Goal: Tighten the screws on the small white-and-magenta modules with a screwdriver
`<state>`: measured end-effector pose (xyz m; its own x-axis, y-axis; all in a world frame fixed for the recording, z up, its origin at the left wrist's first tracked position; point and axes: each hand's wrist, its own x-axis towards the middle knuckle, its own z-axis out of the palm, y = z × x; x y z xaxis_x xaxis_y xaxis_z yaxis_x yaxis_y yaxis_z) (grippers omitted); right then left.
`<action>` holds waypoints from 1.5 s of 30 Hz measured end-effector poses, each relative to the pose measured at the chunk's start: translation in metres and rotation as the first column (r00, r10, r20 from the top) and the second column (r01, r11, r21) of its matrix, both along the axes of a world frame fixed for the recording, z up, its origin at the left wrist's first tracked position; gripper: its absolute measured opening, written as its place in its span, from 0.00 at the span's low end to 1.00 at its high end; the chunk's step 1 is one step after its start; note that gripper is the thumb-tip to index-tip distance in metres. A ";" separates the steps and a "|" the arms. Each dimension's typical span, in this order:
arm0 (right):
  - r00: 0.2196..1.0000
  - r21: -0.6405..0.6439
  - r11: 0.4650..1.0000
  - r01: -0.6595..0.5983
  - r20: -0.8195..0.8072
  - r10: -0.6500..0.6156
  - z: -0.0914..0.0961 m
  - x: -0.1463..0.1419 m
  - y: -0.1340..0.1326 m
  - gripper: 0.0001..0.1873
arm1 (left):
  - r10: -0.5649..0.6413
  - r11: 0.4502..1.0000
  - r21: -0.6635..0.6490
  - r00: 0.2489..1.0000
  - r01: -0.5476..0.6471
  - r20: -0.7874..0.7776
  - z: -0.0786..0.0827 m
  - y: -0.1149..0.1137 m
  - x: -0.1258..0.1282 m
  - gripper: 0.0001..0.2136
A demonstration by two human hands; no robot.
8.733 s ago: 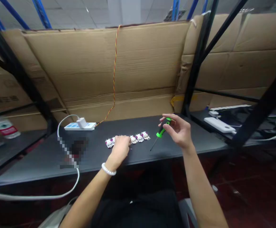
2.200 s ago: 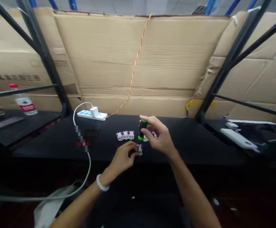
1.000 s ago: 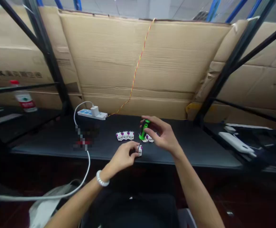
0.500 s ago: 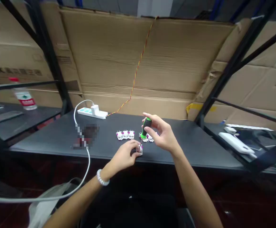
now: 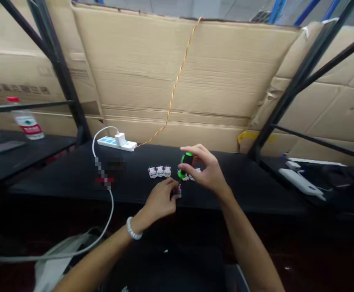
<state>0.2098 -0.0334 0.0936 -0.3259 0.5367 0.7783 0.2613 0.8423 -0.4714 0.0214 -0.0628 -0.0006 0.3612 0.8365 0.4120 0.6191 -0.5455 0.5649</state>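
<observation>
My right hand [image 5: 206, 167] grips a green and black screwdriver [image 5: 186, 160], held nearly upright with its shaft pointing down. Its tip meets a small white and purple part [image 5: 179, 191] near the table's front edge. My left hand [image 5: 162, 198], with a white beaded band at the wrist, is closed on that part, and its fingers hide much of it. Several similar white and purple parts [image 5: 159, 172] stand in a row just beyond my left hand. More of them [image 5: 192, 175] sit behind the screwdriver, partly covered by my right hand.
A white power strip [image 5: 117, 142] with a plugged-in charger lies at the back left. Its white cable [image 5: 111, 202] runs down over the table's front edge. Cardboard [image 5: 177, 81] walls the back, black metal posts [image 5: 298, 89] flank the table, and a bottle [image 5: 28, 121] stands far left.
The screwdriver handle has shifted slightly left and stands a bit more upright, with the fingers of my right hand turned around it. My left hand keeps its hold. The picture has become brighter at the back.
</observation>
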 end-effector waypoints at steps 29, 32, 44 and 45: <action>0.982 -0.018 0.982 -0.189 -0.018 0.189 -0.002 -0.006 -0.003 0.23 | 0.009 0.998 0.059 1.000 -0.008 -0.018 -0.007 0.001 0.001 0.07; 0.996 0.022 0.997 -0.068 -0.048 0.069 -0.001 -0.006 -0.002 0.18 | 0.017 0.999 0.040 1.000 -0.016 -0.025 -0.004 0.001 0.002 0.07; 0.999 0.071 0.997 -0.031 0.034 0.029 0.007 -0.003 -0.005 0.17 | 0.032 0.998 0.055 0.999 -0.030 -0.042 -0.003 0.002 0.002 0.07; 0.999 0.086 0.996 -0.020 0.048 0.016 0.007 -0.003 -0.005 0.19 | 0.030 0.998 0.056 0.999 -0.028 -0.042 -0.003 0.001 0.002 0.07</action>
<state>0.2073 -0.0384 0.1006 -0.3723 0.4618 0.8051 0.2665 0.8841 -0.3839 0.0238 -0.0614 -0.0037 0.3550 0.8233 0.4428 0.6581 -0.5565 0.5071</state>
